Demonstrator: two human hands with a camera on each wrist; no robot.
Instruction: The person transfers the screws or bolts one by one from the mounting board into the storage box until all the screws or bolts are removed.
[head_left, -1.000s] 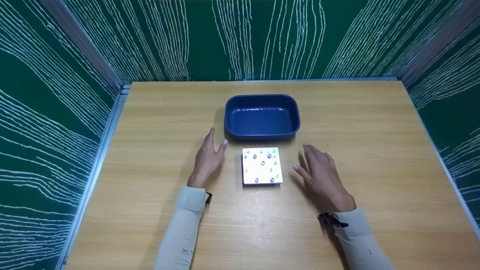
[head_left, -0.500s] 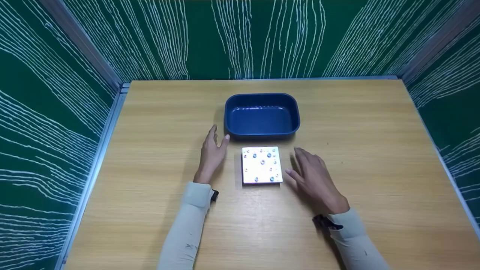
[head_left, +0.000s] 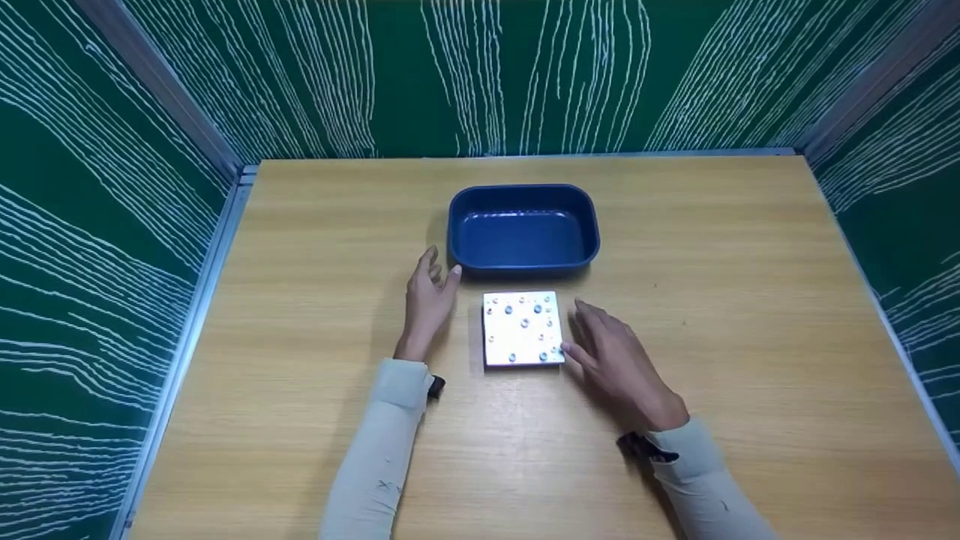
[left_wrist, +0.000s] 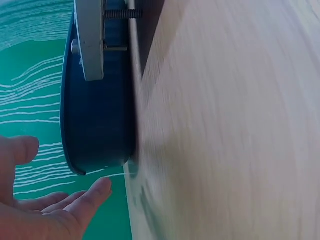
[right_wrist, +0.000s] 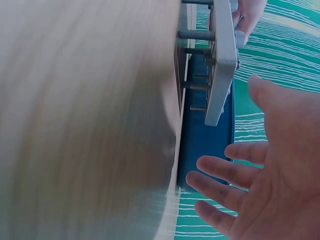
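A square metal plate (head_left: 504, 334) with several bolts through it lies on the table, raised on the bolt shanks that show below it in the right wrist view. Behind it stands a dark blue bin (head_left: 523, 266) with nothing inside. My left hand (head_left: 429, 307) hovers by the bin's front left corner, its fingers extended and holding nothing. To the right of the plate, my right hand (head_left: 619, 360) has its thumb close to the plate's right edge. In the right wrist view its fingers (right_wrist: 227, 170) are spread and grip nothing; whether the thumb touches the plate I cannot tell.
The light wood table (head_left: 247, 375) has metal framing (head_left: 180, 352) along its left side. Green panels (head_left: 405, 75) with white wavy lines surround the back and sides. A dark wrist strap (head_left: 646, 448) sits at the right cuff.
My right hand has moved left toward the plate. My left hand has shifted slightly forward and right, closer to the bin. The plate and bin stay in place.
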